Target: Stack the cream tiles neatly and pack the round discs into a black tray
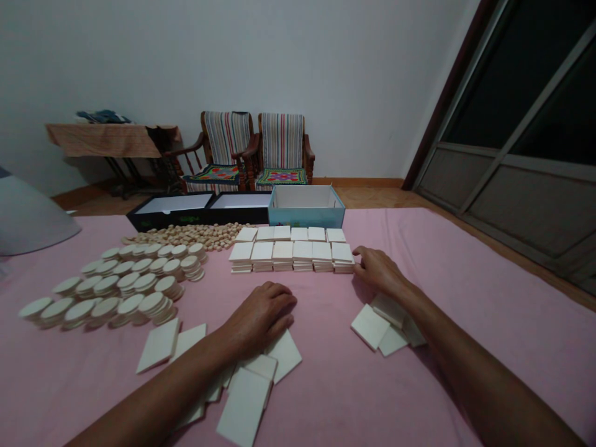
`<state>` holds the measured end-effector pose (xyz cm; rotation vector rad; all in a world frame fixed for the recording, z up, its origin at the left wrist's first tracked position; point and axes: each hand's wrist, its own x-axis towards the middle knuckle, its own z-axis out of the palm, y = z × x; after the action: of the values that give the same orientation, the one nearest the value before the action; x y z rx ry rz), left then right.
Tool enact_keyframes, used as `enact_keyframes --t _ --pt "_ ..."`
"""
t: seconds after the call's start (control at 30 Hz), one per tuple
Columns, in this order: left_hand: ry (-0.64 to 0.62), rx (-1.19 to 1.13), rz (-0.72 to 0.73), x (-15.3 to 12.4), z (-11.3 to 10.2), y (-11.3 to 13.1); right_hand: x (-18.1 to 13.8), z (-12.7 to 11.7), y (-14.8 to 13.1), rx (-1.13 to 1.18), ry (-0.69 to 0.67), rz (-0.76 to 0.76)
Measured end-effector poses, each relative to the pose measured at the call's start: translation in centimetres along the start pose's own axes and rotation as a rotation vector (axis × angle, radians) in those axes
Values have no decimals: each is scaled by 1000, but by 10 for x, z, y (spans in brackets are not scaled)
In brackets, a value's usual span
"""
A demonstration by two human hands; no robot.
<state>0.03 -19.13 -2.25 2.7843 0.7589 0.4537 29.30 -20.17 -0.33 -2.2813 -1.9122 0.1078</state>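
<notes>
Square pale wooden tiles stand in two rows of stacks in the middle of the pink cloth. At the right end of the nearer row, my right hand touches the last stack with bent fingers, index and thumb apart. My left hand lies palm down, its fingers loosely stretched to the right, just above a loose tile. More loose square tiles lie scattered under and around my left forearm. A small heap of tiles sits below my right wrist, partly covered by the forearm.
Stacks of round wooden discs fill the left side in several rows. Behind them is a pile of small wooden pieces. Open black boxes and a light blue box stand at the cloth's far edge, with two chairs beyond.
</notes>
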Motion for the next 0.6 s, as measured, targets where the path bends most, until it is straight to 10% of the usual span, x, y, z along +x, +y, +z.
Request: enact_keyframes --t 0.6 --pt "35 -33 27 0 -4 4 -4 -7 -2 60 129 -42"
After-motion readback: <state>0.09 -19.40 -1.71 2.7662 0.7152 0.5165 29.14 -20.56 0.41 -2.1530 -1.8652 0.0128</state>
